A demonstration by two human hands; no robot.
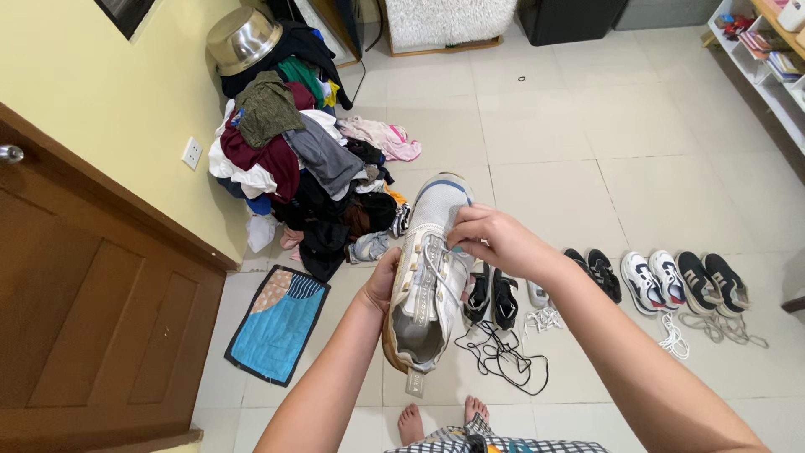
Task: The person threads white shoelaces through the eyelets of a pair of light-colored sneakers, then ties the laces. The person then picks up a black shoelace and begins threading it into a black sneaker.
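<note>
- The person is standing barefoot on a pale tiled floor (545, 126), looking down at a white sneaker (429, 268) held up at mid-frame, toe pointing away and opening facing the body.
- The left hand (383, 281) is cupping the sneaker's left side, its grip closed around the sole edge and upper.
- The right hand (490, 239) is reaching over the shoe's tongue, its grip pinching a white lace (436, 264) near the upper eyelets; the lace is hanging loosely down across the shoe's front.
- Below the sneaker, loose black laces (503, 356) are lying tangled on the floor, just beside a pair of black shoes (492, 295).
- To the right, more shoes are sitting in a row: a black pair (597, 270), a white pair with dark accents (654, 278) and a dark pair with pale soles (714, 281), with loose white laces (673, 335) in front of them.
- A big heap of mixed clothes (302, 159) is piled against the yellow wall, with a metal bowl (243, 38) tipped on top.
- A blue patchwork mat (277, 323) is lying near a brown wooden door (92, 310).
</note>
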